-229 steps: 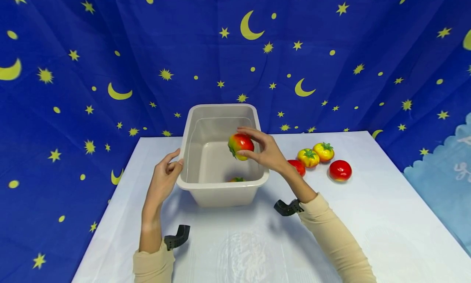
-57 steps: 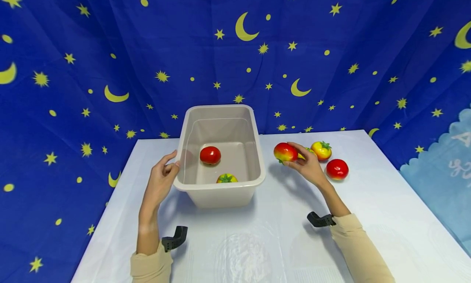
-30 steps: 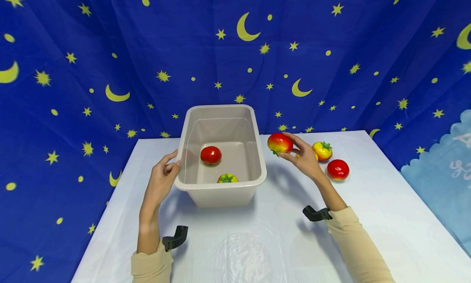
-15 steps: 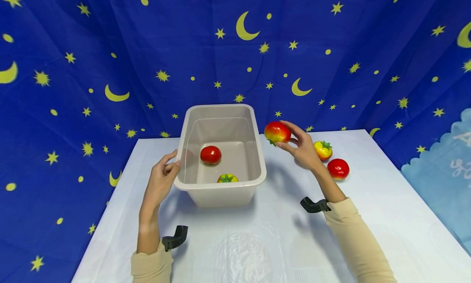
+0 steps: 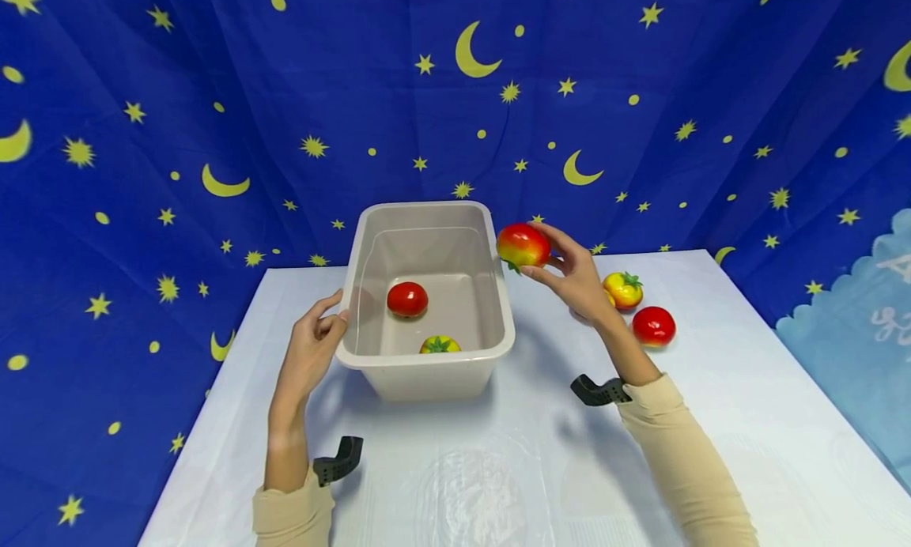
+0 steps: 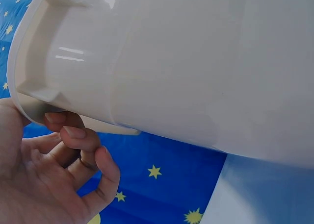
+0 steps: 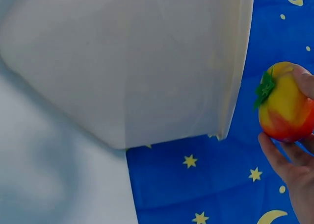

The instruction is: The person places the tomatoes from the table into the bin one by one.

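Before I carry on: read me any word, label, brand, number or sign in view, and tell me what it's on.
No text can be read for certain.
Light blue cloth: pale lettering at the head view's right edge, cut off and too incomplete to read.
Bin: no lettering on the sides shown.
Held red-and-yellow fruit: none visible.
Dark blue backdrop: printed moons, stars and dots, no words.

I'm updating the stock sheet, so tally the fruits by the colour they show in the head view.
Mostly red: 2 (in-tub red fruit, on-table red fruit)
Mostly yellow: 2 (in-tub yellow fruit, on-table yellow fruit)
Red and yellow: 1 (held fruit, in the right hand)
Yellow edge only: 1 (hidden fruit, mostly behind the right hand)
Total: 6
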The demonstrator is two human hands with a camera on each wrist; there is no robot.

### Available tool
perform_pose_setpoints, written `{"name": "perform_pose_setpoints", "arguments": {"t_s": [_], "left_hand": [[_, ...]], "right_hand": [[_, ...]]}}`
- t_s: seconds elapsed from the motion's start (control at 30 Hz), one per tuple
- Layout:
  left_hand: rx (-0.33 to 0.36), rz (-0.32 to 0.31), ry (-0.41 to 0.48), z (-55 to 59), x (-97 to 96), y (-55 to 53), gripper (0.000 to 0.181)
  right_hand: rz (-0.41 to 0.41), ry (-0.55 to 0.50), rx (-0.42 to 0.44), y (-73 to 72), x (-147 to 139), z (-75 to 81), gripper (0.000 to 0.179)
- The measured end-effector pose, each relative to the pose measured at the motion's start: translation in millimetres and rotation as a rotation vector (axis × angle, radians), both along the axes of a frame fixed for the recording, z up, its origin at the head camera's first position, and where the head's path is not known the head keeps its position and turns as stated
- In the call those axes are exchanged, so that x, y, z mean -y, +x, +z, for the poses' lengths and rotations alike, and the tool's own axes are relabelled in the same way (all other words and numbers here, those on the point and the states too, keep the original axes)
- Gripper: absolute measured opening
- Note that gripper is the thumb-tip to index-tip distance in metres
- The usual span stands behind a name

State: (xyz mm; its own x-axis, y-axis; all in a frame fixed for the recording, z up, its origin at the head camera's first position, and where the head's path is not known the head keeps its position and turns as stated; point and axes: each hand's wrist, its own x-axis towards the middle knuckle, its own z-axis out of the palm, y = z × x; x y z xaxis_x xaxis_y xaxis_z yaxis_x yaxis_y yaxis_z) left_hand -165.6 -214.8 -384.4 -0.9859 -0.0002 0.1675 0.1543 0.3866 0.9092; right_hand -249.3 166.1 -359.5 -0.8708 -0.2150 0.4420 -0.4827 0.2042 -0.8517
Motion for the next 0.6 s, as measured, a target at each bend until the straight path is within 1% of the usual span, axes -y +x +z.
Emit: {"name": "perform_pose_setpoints", "arguments": {"t_s": [0.13, 0.3, 0.53, 0.6], "left_hand": [[0.001, 0.001, 0.001, 0.5, 0.7, 0.3, 0.050], [-0.001, -0.001, 0.012, 1.2, 1.5, 0.0, 0.050], [0.010, -0.001, 0.028, 0.7, 1.5, -0.8, 0.050], [0.012, 0.002, 0.026, 0.7, 1.3, -0.7, 0.049]], "right_hand": [[0.013, 0.001, -0.032, -1.1, 9, 1.7, 0.062], [0.055, -0.006, -0.069, -2.2, 18, 2.9, 0.061], [0.107, -0.036, -0.047, -1.5, 29, 2.9, 0.061], [0.112, -0.027, -0.040, -2.0, 32, 2.2, 0.061]]}}
